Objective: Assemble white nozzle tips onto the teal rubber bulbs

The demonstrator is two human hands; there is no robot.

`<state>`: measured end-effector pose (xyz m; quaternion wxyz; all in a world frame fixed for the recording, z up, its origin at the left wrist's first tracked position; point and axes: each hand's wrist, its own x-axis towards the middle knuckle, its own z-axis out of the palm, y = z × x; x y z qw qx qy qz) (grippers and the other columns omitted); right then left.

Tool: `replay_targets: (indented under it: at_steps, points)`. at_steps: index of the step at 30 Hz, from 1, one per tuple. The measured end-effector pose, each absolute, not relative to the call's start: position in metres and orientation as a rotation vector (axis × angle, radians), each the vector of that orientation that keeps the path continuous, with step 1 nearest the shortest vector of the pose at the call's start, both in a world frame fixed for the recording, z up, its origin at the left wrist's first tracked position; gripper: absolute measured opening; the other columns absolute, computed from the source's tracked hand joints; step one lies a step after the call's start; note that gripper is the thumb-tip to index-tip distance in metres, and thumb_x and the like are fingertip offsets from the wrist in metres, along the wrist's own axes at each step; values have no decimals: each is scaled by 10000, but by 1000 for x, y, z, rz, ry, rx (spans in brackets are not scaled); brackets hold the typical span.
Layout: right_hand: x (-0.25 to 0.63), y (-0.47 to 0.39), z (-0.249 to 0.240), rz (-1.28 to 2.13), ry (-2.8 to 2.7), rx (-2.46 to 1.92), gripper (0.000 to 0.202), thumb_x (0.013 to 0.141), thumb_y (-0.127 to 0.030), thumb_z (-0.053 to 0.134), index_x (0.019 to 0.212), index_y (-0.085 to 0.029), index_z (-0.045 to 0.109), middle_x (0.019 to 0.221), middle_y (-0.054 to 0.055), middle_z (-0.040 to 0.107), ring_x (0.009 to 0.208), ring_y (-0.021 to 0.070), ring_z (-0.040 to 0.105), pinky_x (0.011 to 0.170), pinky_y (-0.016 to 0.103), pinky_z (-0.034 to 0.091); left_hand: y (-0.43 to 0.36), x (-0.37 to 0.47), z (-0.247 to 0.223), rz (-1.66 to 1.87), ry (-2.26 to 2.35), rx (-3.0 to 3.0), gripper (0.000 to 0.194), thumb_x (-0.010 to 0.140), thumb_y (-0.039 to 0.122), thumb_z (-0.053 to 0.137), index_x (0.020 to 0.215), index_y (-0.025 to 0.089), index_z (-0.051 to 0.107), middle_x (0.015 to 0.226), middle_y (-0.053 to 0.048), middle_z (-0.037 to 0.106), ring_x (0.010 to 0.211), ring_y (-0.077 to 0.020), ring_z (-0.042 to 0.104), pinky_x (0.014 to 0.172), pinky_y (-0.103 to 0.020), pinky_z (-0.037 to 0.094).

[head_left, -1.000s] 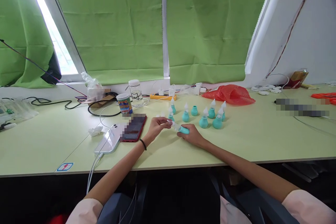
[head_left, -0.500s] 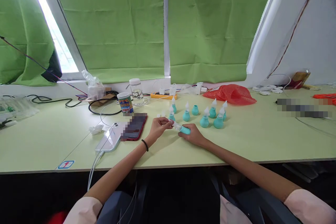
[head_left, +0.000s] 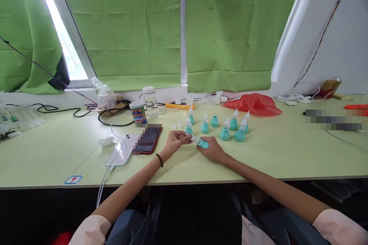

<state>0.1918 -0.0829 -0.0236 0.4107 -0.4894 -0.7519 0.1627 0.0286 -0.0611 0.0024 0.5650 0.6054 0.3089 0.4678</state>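
My left hand [head_left: 176, 141] pinches a clear white nozzle piece [head_left: 192, 138] between thumb and fingers. Wrapped round a teal bulb [head_left: 203, 144], my right hand [head_left: 213, 149] holds it on its side, with the open end towards the nozzle. Whether the two pieces touch is too small to tell. Behind my hands stand several teal bulbs with pointed white tips, among them one at the right front [head_left: 239, 134]. One teal bulb [head_left: 214, 121] stands upright with no tip. Small clear pieces [head_left: 179, 124] lie just behind my left hand.
Left of my hands lie a dark red-edged phone [head_left: 148, 139] and a white phone [head_left: 122, 151] with cables. A patterned can [head_left: 138, 113] and a clear jar [head_left: 151, 101] stand behind them. A red plastic bag [head_left: 254, 105] lies at the back right.
The nozzle piece in my left hand has shifted slightly right and appears turned against the bulb. My left fingers have moved a little right; my right hand has hardly moved.
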Motion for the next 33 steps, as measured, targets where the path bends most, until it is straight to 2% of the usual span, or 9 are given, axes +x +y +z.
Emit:
replay_targets:
  at_steps: [7, 16, 21, 26, 33]
  points:
    - [194, -80, -18, 656, -1886, -1200, 206, 547, -216, 523, 449, -158, 351, 453, -66, 309, 447, 57, 282, 424, 190, 225, -60, 28, 0, 1130, 713, 1505, 288, 540, 329, 669, 692, 90, 619, 684, -65, 651, 647, -171, 607, 675, -304, 498]
    - [206, -73, -13, 1256, -1848, -1202, 171, 588, -255, 535, 501, -153, 428, 370, -67, 413, 265, 39, 316, 266, 166, 211, -61, 27, 2, 1125, 733, 1585, 311, 586, 326, 640, 803, 103, 645, 757, -65, 657, 692, -171, 599, 699, -299, 489]
    - [210, -71, -9, 1536, -1799, -1147, 168, 609, -270, 526, 530, -142, 451, 374, -55, 443, 259, 41, 331, 240, 155, 216, -63, 27, 4, 1137, 781, 1681, 300, 594, 326, 632, 789, 98, 652, 779, -78, 655, 688, -179, 593, 658, -284, 485]
    - [213, -69, -7, 1717, -1769, -1076, 199, 633, -289, 514, 526, -134, 453, 367, -45, 456, 245, 31, 311, 226, 145, 208, -67, 28, 7, 1112, 749, 1636, 290, 588, 330, 635, 762, 99, 657, 792, -70, 654, 713, -177, 587, 698, -295, 479]
    - [217, -70, -4, 2050, -1669, -917, 163, 649, -297, 484, 628, -136, 469, 372, -43, 440, 269, 40, 329, 229, 128, 189, -70, 26, 9, 1044, 697, 1650, 301, 593, 349, 628, 760, 102, 660, 815, -78, 648, 752, -189, 582, 720, -304, 473]
